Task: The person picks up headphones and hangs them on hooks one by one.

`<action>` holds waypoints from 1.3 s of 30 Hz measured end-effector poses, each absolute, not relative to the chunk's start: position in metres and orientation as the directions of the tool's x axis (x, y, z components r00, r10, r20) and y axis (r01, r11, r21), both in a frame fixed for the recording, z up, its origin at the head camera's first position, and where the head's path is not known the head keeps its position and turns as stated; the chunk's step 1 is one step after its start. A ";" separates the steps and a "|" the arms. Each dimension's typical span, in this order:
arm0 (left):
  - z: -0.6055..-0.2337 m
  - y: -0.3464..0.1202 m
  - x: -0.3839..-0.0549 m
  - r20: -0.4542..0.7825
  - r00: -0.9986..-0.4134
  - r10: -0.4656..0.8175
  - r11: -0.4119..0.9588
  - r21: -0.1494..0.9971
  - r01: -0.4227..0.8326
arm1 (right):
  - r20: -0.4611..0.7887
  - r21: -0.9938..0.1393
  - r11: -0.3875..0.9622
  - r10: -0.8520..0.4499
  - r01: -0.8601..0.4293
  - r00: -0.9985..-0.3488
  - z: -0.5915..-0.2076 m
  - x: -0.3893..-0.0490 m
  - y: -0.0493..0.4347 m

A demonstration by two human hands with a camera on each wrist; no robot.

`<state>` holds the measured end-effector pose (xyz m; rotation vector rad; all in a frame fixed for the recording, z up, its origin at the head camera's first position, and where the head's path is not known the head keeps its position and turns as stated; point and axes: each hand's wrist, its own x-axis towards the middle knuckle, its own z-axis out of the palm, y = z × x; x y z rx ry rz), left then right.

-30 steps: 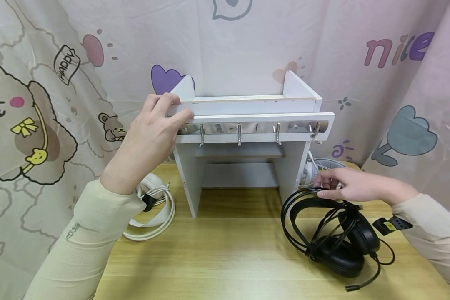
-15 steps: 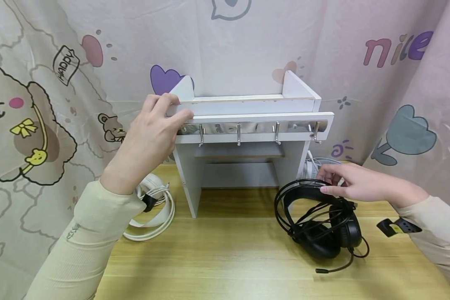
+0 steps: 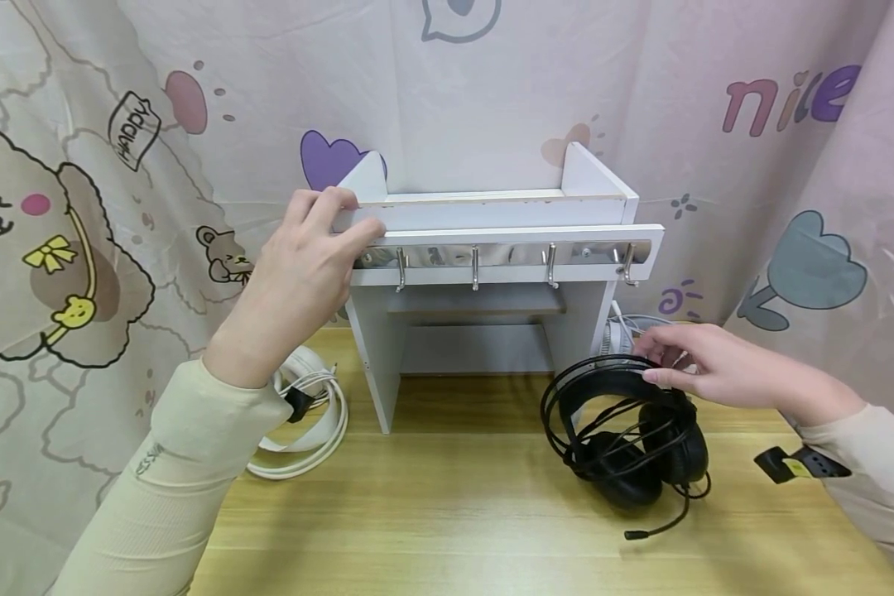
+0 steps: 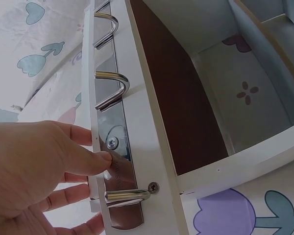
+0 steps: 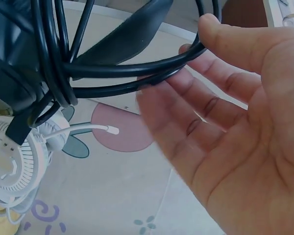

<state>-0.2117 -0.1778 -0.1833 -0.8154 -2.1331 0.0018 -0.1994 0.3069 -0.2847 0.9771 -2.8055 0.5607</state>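
Note:
My left hand [image 3: 298, 261] holds the left end of the white hook board [image 3: 432, 276] on a small shelf unit. In the left wrist view, its thumb lies on the metal strip [image 4: 118, 172] and its fingers go behind the board. The strip bears several hooks [image 3: 401, 270]. At the right, my right hand [image 3: 715, 368] pinches the top of a black headset [image 3: 674, 447] at its headband. Its ear cups hang below, close to the desk; contact with it is unclear. The right wrist view shows thumb and fingers around the thin headband hoops [image 5: 132, 69].
A white headset [image 3: 612, 339] stands behind the right side of the shelf unit [image 3: 373, 356]. Coiled white cable and a white band [image 3: 335, 426] lie on the wooden desk [image 3: 417, 513] at the left. A printed curtain [image 3: 477, 108] hangs behind.
The black headset has shifted left and a little up, its ear cups and microphone swinging left and turning upright. My right hand has moved slightly right. My left hand has stayed in place.

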 end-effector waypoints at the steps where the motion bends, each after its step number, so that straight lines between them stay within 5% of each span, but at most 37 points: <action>1: -0.183 -0.178 -0.212 0.707 -0.442 0.552 0.789 -0.272 0.550 | 0.246 -0.299 0.720 -0.576 -0.626 -0.780 -0.286 -0.199 0.308; 17: -0.184 -0.177 -0.212 0.718 -0.424 0.552 0.785 -0.276 0.554 | 0.397 -0.240 0.721 -0.538 -0.650 -0.744 -0.298 -0.197 0.312; 39: -0.183 -0.177 -0.212 0.703 -0.447 0.552 0.792 -0.276 0.544 | 0.458 -0.361 0.710 -0.430 -0.604 -0.778 -0.312 -0.189 0.315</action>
